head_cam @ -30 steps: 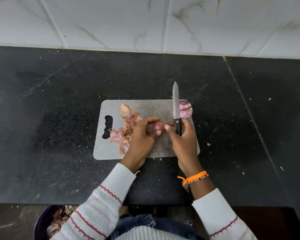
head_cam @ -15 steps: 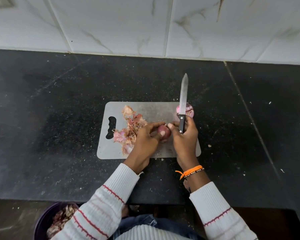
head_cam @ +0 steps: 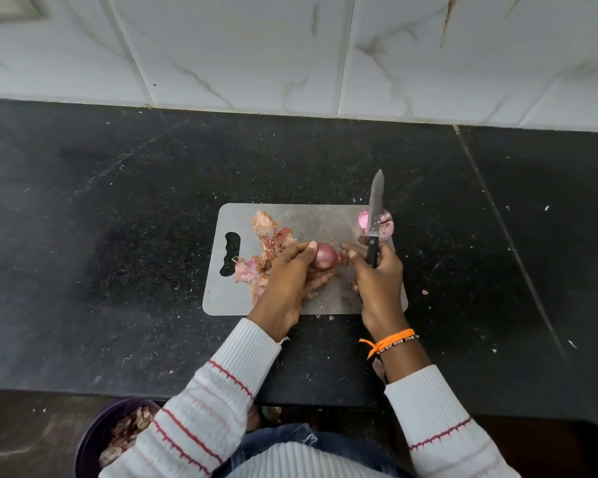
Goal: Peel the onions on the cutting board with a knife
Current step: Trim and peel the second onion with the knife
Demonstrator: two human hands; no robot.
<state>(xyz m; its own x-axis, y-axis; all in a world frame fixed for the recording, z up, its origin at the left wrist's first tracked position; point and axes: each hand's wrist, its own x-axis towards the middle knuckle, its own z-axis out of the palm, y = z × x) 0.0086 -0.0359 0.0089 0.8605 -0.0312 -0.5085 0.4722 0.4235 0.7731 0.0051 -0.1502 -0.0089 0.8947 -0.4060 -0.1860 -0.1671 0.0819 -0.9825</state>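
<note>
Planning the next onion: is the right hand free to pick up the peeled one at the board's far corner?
Probably not yet: the right hand grips the knife, whose blade lies over the peeled onion. Nothing else blocks it.

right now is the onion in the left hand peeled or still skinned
Partly peeled: the onion shows smooth purple flesh, yet the right hand pinches a skin strip at its end.

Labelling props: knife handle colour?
Black, on the knife gripped by the right hand; head view, the only one.
</note>
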